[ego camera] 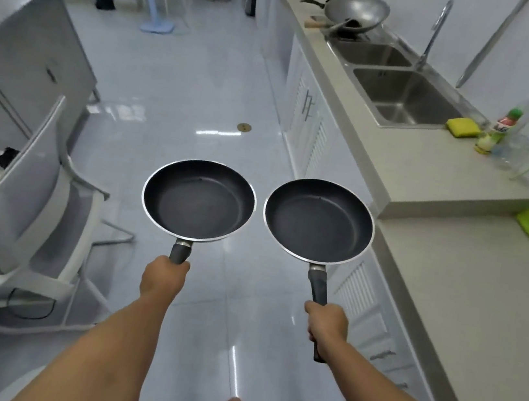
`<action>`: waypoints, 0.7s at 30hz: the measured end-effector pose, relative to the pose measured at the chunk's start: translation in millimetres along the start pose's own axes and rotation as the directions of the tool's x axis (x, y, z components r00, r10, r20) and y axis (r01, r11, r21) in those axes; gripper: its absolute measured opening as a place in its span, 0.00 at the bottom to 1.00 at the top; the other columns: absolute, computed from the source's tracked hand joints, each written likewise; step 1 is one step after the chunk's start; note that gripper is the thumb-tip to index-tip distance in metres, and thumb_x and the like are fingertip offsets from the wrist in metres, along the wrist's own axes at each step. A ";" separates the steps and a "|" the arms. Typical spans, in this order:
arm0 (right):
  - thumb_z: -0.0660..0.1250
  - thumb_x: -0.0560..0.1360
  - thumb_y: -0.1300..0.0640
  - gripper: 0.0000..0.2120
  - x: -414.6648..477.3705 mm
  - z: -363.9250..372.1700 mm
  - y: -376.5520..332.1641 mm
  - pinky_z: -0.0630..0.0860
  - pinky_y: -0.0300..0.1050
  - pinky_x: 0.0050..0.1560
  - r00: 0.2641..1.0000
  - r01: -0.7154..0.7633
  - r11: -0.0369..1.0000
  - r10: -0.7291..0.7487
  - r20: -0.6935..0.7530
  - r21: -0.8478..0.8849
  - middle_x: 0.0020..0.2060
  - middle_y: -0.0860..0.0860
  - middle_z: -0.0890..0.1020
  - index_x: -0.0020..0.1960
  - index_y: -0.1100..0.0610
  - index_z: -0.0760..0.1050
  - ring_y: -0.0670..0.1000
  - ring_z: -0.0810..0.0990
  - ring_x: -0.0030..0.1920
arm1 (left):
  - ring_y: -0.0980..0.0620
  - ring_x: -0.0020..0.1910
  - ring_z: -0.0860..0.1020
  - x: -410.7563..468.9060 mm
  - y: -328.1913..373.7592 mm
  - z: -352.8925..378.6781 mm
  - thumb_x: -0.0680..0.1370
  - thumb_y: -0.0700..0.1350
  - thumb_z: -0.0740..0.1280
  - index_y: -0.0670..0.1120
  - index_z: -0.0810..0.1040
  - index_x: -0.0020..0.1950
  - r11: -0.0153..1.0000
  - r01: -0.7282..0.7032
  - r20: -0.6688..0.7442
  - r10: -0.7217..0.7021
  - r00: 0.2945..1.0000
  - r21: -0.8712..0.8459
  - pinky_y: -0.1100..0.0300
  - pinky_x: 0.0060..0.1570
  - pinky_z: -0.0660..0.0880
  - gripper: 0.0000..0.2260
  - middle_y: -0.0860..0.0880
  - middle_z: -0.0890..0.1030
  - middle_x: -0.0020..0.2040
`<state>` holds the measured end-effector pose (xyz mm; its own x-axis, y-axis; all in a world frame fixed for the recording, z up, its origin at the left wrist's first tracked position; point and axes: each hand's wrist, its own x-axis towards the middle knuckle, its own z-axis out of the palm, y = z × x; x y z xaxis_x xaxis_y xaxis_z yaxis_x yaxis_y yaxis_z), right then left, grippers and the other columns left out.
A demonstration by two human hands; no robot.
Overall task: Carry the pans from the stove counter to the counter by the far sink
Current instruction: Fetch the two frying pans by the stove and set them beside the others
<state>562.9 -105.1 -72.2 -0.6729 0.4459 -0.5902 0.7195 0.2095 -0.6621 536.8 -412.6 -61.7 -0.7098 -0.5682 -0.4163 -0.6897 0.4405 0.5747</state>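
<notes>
1. Over the glossy tiled floor [183, 93], at the left, my left hand [162, 279] is wrapped tight around the black handle of the left pan [198, 199], gripping close up by the bowl. I judge that a steady hold, since little handle is left to lever against the wrist.
2. Just beside it, rims nearly touching, the right pan [318, 220] hangs from my right hand [327, 324], fist closed lower down the handle, with the handle's end poking out below the wrist. I would keep this one level with care; the longer reach makes it tip more easily.
3. Both pans are round, shallow, dark matte inside with a bright metal rim, and empty. I would hold them apart so the rims do not knock.
4. To the right runs the pale, smooth bench [429, 176] with the steel double sink [403, 94]; a grey wok [356, 11] sits beyond it. Still mid-carry, I judge.
</notes>
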 end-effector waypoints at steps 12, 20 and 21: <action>0.67 0.69 0.59 0.05 94.7 96.5 -168.2 0.70 0.41 0.25 0.986 0.115 0.992 -0.108 0.129 -0.053 0.24 0.54 0.76 0.37 0.60 0.75 0.52 0.73 0.22 | 0.45 0.33 0.74 129.9 50.2 -11.2 0.76 0.49 0.67 0.39 0.79 0.45 0.985 0.140 -0.067 -0.147 0.987 -0.101 0.58 0.32 0.67 0.12 0.43 0.77 0.35; 0.67 0.70 0.60 0.05 186.3 153.9 -303.3 0.70 0.40 0.25 0.976 0.154 0.982 -0.133 0.175 -0.113 0.25 0.54 0.76 0.37 0.60 0.74 0.52 0.73 0.22 | 0.45 0.32 0.75 236.7 127.3 -14.9 0.75 0.51 0.68 0.40 0.78 0.43 0.978 0.174 -0.111 -0.186 0.976 -0.113 0.58 0.32 0.68 0.13 0.44 0.78 0.34; 0.66 0.70 0.60 0.05 195.5 161.7 -318.7 0.69 0.40 0.25 0.974 0.158 0.980 -0.135 0.181 -0.117 0.25 0.54 0.76 0.37 0.60 0.74 0.52 0.72 0.22 | 0.46 0.32 0.75 249.4 136.8 -15.8 0.75 0.51 0.68 0.40 0.78 0.43 0.978 0.176 -0.113 -0.189 0.975 -0.113 0.58 0.31 0.68 0.13 0.44 0.78 0.34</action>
<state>174.3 -225.4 -51.3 -0.7840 0.2482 -0.5690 0.6192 0.3777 -0.6884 267.7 -505.1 -75.8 -0.5462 -0.7161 -0.4346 -0.7831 0.2523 0.5684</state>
